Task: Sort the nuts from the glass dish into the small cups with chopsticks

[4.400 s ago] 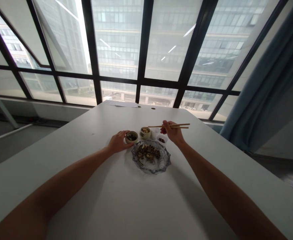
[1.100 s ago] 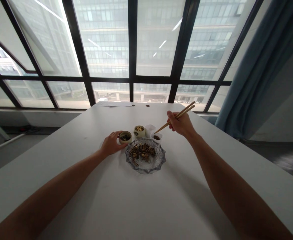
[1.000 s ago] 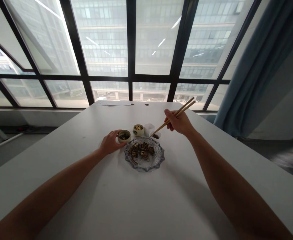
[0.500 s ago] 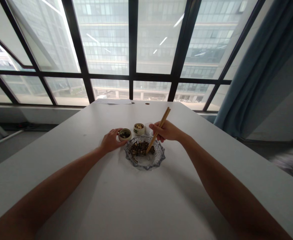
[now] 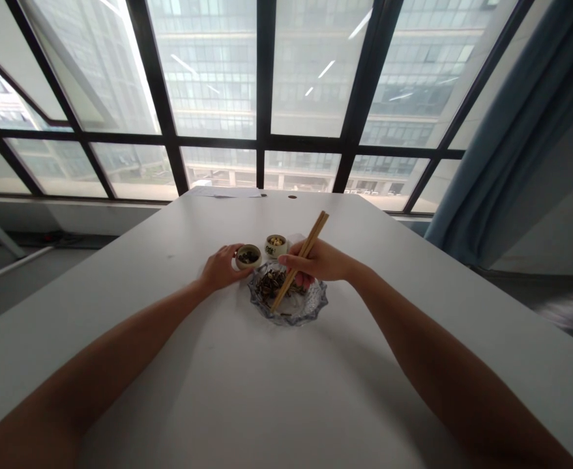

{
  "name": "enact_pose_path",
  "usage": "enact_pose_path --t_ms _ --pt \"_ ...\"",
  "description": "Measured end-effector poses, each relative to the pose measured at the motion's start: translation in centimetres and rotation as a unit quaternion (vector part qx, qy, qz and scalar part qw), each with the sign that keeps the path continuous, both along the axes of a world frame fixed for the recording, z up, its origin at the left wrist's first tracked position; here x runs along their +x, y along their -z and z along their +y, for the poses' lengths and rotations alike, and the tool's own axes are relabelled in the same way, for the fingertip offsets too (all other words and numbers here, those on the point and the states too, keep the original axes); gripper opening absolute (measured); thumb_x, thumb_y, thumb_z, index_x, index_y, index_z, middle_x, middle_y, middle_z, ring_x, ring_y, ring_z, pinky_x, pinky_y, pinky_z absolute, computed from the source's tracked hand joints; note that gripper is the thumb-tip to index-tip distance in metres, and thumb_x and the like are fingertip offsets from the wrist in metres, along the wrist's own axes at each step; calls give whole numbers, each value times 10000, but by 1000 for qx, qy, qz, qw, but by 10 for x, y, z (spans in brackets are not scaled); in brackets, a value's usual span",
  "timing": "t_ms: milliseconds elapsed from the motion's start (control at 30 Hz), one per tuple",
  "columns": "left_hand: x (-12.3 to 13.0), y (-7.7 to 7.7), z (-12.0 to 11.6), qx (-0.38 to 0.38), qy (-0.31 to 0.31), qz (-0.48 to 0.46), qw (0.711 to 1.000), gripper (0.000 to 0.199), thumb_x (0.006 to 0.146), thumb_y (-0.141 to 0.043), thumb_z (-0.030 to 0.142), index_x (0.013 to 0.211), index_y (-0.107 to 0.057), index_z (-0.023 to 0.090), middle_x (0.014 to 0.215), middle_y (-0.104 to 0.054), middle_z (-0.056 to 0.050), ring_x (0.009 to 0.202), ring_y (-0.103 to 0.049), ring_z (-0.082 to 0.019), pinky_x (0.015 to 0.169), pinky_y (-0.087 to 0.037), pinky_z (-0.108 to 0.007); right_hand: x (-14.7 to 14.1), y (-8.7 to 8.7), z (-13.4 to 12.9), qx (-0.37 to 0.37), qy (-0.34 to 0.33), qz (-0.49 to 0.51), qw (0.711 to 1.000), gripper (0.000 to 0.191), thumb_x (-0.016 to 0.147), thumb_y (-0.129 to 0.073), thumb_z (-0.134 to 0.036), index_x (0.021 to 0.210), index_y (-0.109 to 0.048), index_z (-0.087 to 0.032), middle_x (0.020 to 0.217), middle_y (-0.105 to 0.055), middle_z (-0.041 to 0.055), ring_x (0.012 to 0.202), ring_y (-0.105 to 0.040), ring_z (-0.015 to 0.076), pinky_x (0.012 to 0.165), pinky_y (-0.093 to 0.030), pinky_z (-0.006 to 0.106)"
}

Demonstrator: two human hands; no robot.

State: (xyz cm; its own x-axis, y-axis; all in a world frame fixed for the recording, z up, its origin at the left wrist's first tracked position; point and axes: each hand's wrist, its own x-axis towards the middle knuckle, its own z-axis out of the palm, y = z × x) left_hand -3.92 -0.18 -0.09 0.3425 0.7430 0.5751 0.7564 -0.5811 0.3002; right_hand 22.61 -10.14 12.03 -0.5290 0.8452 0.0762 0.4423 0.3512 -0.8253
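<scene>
A small round cup with dark pieces inside is gripped at its left side by my left hand, fingers curved around it. My right hand holds a pair of wooden chopsticks, tips pointing down into a scalloped glass bowl. Dark, slender pieces like sunflower seeds or husks lie in the bowl, mostly toward its left and back. Just behind the bowl stands a second small cup with dark lettering and pale yellowish pieces in it. A whitish object behind my right hand is mostly hidden.
The white table stretches toward a large window with black frames. White papers lie at its far edge, near a small round brown spot. A blue curtain hangs at the right.
My right hand has moved left and slightly down, bringing the chopstick tips toward the front left of the bowl. My left hand still holds its cup. The whole view has shifted slightly.
</scene>
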Motion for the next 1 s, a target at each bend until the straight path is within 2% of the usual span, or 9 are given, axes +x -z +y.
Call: enact_pose_path --t_ms 233,400,567,667,1000 --pt "0 0 0 -6 -9 3 1000 599 756 -721 527 1248 -598 207 1172 -716 -103 1019 -677 -282 901 -548 -407 1 8 4 82 44 -18 996 424 868 -687 -536 644 -591 -189 532 -654 -6 443 -632 120 429 -489 196" --pt "1 1 1 -6 -8 0 1000 599 758 -722 523 1251 -601 206 1167 -718 -100 1031 -671 -278 911 -541 -398 4 3 2 63 15 -49 997 454 860 -691 -565 639 -597 -178 544 -669 10 437 -633 126 418 -485 200" --pt "0 1 1 -11 -5 -4 1000 605 755 -721 528 1252 -601 205 1180 -715 -102 1023 -673 -274 906 -542 -397 10 -9 -3 86 65 -39 993 500 907 -605 -597 641 -621 -174 519 -656 16 423 -623 123 424 -498 212" --pt "0 1 1 -11 -6 -4 1000 604 752 -720 530 1250 -603 209 1173 -716 -100 1027 -673 -276 907 -541 -397 14 -14 -4 108 73 -59 990 502 903 -617 -582 613 -624 -172 509 -654 20 417 -615 119 423 -489 210" --pt "-1 3 3 -9 -8 3 1000 610 748 -726 524 1254 -599 208 1180 -715 -98 1028 -672 -279 903 -543 -397 9 -7 0 80 65 -85 991 450 919 -632 -500 608 -605 -175 511 -656 12 417 -623 123 416 -490 210"
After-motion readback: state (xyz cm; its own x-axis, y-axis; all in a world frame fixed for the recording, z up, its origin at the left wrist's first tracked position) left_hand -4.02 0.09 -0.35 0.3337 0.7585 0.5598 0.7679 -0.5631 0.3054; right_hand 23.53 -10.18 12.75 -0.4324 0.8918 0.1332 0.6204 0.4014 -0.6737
